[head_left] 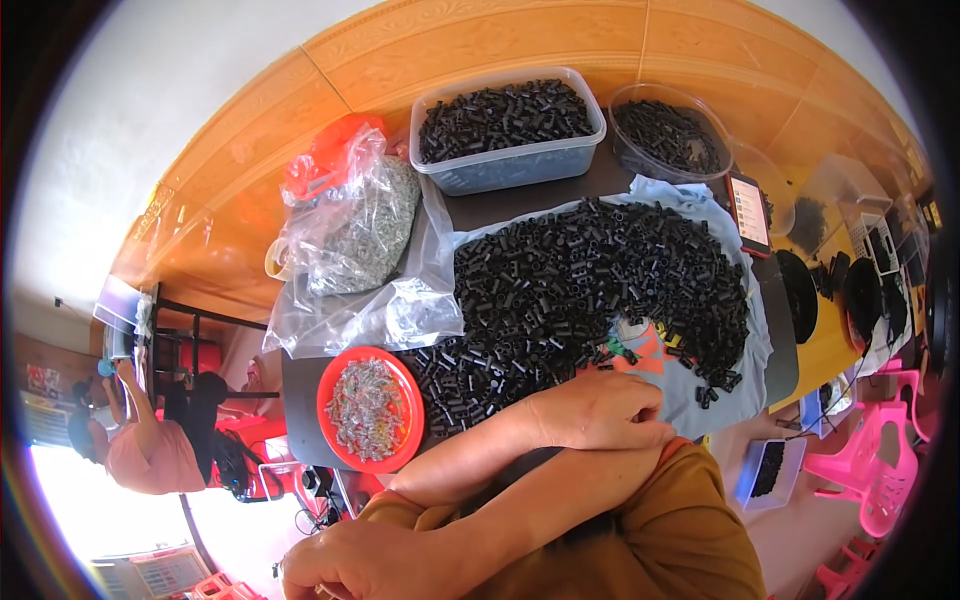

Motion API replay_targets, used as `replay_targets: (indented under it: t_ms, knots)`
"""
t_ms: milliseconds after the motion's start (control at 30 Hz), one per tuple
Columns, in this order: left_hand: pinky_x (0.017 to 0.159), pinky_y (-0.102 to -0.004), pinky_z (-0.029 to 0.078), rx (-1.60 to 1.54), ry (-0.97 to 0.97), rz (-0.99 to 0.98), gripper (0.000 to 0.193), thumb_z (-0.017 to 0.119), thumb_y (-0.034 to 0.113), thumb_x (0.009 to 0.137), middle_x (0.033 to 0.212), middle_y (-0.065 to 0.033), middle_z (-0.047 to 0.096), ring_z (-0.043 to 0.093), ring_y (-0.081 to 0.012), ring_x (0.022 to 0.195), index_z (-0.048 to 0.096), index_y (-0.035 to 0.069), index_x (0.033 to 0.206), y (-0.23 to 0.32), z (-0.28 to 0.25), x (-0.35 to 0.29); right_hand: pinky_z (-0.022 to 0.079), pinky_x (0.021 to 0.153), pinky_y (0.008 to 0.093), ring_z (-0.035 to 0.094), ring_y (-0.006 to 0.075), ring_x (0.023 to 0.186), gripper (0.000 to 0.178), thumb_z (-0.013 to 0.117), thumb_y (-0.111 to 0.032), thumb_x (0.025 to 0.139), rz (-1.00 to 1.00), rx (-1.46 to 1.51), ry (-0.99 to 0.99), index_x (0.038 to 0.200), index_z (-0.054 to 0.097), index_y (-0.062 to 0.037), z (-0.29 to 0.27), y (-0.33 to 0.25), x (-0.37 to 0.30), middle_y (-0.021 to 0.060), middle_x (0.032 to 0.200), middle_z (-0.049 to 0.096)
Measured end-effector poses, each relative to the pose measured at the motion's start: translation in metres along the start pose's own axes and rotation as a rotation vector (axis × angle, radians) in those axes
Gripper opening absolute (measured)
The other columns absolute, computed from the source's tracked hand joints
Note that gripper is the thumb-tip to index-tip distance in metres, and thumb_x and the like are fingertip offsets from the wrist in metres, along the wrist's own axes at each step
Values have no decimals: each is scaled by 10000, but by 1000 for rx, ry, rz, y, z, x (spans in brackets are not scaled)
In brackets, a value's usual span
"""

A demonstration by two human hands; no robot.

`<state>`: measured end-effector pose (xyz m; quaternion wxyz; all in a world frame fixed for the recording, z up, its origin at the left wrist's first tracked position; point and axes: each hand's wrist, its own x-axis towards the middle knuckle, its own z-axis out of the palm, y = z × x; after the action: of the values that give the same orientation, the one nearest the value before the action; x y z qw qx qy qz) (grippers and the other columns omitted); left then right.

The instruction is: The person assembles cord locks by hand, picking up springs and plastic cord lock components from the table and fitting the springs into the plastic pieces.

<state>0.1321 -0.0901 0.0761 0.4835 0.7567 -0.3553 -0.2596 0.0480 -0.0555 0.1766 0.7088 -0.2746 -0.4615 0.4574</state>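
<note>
My forearms (470, 452) crossed. Left hand (605, 410), fingers curled, near heap of black tubular pieces (590, 280) on light-blue cloth (745, 400); right hand (350, 565) lower in view than red plate (326, 410) of small shiny pieces (367, 405). Clear tub (510, 175) behind, on dark counter (480, 210).

The person wore a mustard-brown top (690, 545), loose and softly creased, to the lower right of the red round tray (325, 405). Its left sleeve (400, 512), the same plain brown, showed just below the tray. Both forearms (480, 450) were bare below the sleeves. The left hand (600, 412), to the tray's right, was ungloved, with rounded knuckles. The right hand (350, 562), below the tray, was bare too, its fingertips partly hidden.
</note>
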Motion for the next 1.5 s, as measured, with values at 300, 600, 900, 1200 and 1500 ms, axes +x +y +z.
replay_targets:
  t_ms: [300, 600, 900, 1200, 1500]
  knots:
    - [648, -389, 446, 37, -41, -68, 398, 553, 427, 879, 730, -135, 601, 594, -310, 749, 593, 46, 769, 10, -8, -1, 433, 541, 304, 586, 162, 625, 182, 664, -211, 767, -34, -14, 20, 837, 657, -43, 0, 1, -1, 67, 728, 639]
    - [655, -383, 445, 116, -228, -240, 415, 549, 437, 884, 721, -127, 600, 595, -290, 737, 604, 37, 787, 18, -20, 0, 438, 553, 302, 589, 162, 638, 169, 658, -199, 770, -53, 9, 15, 834, 658, -43, -1, 0, -1, 72, 731, 641]
    - [658, -394, 468, -35, 12, -55, 463, 578, 463, 822, 717, -151, 615, 605, -310, 709, 615, 12, 724, 1, 0, 1, 445, 563, 312, 599, 177, 648, 169, 658, -200, 764, -18, -12, 9, 824, 660, -42, 0, -3, -1, 77, 737, 645]
    - [583, -381, 427, -2, -84, -146, 446, 591, 439, 855, 673, -130, 578, 577, -269, 645, 579, 17, 713, 6, -7, 1, 434, 551, 306, 590, 170, 626, 151, 658, -187, 758, -104, -22, 49, 808, 657, -44, 0, 0, -2, 76, 713, 638]
    - [610, -379, 448, 80, -146, -223, 491, 554, 477, 867, 685, -140, 597, 598, -285, 680, 602, 14, 712, 10, -13, -1, 432, 558, 315, 590, 174, 635, 157, 654, -191, 758, -99, -28, 30, 797, 650, -39, -1, 1, -2, 81, 715, 634]
